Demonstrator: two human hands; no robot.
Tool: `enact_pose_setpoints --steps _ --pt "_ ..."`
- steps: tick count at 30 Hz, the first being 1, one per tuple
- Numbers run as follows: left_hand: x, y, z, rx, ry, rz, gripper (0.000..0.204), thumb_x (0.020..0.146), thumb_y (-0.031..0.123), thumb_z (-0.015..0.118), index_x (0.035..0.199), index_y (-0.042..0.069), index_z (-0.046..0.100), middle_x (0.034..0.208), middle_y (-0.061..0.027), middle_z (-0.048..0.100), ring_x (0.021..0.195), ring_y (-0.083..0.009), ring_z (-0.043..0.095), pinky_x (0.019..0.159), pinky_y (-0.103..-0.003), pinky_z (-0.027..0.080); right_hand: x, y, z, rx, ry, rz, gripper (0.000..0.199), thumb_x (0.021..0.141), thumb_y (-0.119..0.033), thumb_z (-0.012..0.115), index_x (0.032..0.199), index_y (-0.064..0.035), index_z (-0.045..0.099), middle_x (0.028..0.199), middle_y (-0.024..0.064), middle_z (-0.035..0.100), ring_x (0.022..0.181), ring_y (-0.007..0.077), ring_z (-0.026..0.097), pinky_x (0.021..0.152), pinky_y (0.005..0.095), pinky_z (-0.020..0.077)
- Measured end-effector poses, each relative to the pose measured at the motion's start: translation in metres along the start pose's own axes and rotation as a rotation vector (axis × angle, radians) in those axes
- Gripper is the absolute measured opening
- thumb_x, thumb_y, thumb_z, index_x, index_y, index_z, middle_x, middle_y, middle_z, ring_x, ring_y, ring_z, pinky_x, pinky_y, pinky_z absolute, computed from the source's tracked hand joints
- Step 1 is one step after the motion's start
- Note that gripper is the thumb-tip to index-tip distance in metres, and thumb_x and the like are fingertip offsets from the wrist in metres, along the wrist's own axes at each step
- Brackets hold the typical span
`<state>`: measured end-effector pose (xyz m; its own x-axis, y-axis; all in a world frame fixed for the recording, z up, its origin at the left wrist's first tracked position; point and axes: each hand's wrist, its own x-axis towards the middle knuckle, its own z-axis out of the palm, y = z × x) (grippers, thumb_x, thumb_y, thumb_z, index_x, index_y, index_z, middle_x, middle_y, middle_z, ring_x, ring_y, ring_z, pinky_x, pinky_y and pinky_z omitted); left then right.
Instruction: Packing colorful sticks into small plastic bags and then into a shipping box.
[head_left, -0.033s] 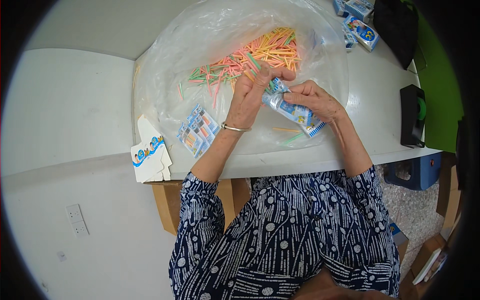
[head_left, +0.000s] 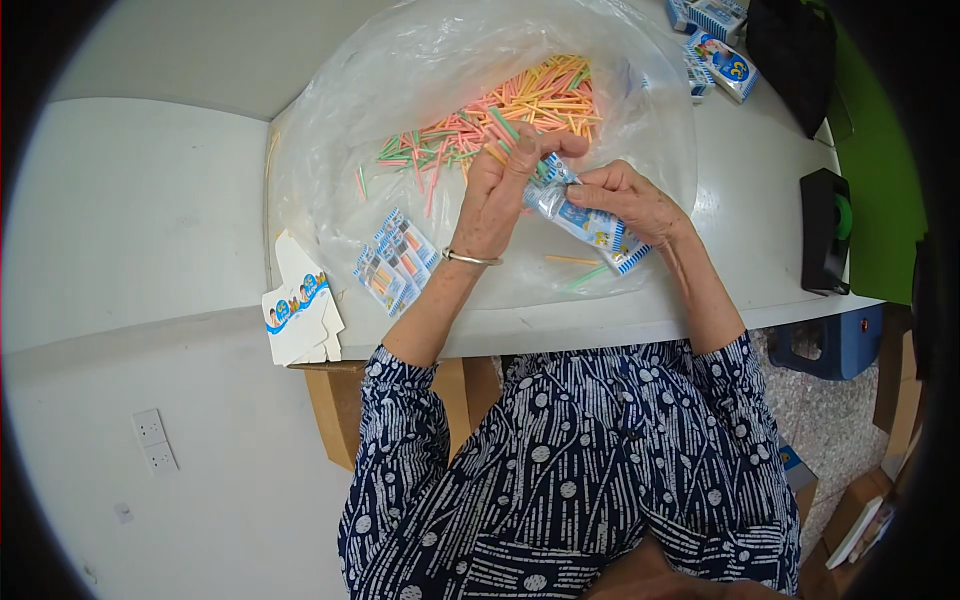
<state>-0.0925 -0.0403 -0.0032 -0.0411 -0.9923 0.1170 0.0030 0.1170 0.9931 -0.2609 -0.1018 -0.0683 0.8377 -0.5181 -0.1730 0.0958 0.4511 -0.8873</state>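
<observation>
We grip a small blue-and-white packet (head_left: 590, 225) in our right hand (head_left: 625, 198), while our left hand (head_left: 505, 190) pinches coloured sticks (head_left: 500, 120) at its mouth. Both work over the clear plastic sheet (head_left: 330, 180) near the desk's (head_left: 740, 210) front edge.

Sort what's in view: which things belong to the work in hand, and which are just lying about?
In hand:
left hand
right hand
blue-white packet
coloured sticks
clear plastic sheet
filled packets

Lying about:
flat carton
small boxes
black tape dispenser
black bag
</observation>
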Motion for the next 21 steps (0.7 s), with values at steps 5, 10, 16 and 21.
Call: enact_pose_setpoints --steps 5,10,16,21 --pt "-0.005 -0.004 -0.006 -0.036 -0.061 0.014 0.037 0.1 0.034 0.039 0.11 0.002 0.056 0.115 -0.0158 0.061 0.11 -0.0212 0.055 0.097 -0.034 0.041 -0.002 -0.005 0.006 -0.045 0.027 -0.015 0.028 0.089 -0.023 0.064 0.104 0.0002 0.068 0.079 0.0008 0.067 0.065 0.003 0.059 0.056 0.0177 0.046" --pt "-0.007 -0.013 -0.015 0.007 -0.123 0.018 0.028 0.1 0.025 0.042 0.117 0.004 0.05 0.132 -0.012 0.048 0.117 -0.016 0.046 0.097 -0.032 0.038 0.001 0.003 0.003 -0.115 0.061 -0.043 0.028 0.09 -0.021 0.063 0.108 -0.0005 0.067 0.083 0.0006 0.068 0.066 0.0026 0.058 0.057 0.0179 0.046" --pt "-0.005 -0.014 -0.031 0.319 -0.195 0.106 0.048 0.091 0.03 0.061 0.128 0.005 0.042 0.131 -0.0117 0.048 0.12 -0.0195 0.045 0.099 -0.033 0.039 -0.002 -0.007 0.007 -0.208 0.052 -0.176 0.028 0.092 -0.022 0.059 0.108 -0.0007 0.066 0.082 -0.0033 0.063 0.068 0.0004 0.053 0.058 0.0172 0.0423" --pt "-0.005 -0.012 -0.03 0.203 -0.101 0.154 0.062 0.081 0.027 0.072 0.129 0.003 0.041 0.13 -0.0131 0.049 0.12 -0.0228 0.046 0.097 -0.036 0.042 -0.001 -0.009 0.009 -0.228 0.064 -0.238 0.027 0.095 -0.024 0.055 0.105 -0.001 0.065 0.078 -0.0056 0.058 0.067 -0.0006 0.049 0.057 0.0171 0.039"
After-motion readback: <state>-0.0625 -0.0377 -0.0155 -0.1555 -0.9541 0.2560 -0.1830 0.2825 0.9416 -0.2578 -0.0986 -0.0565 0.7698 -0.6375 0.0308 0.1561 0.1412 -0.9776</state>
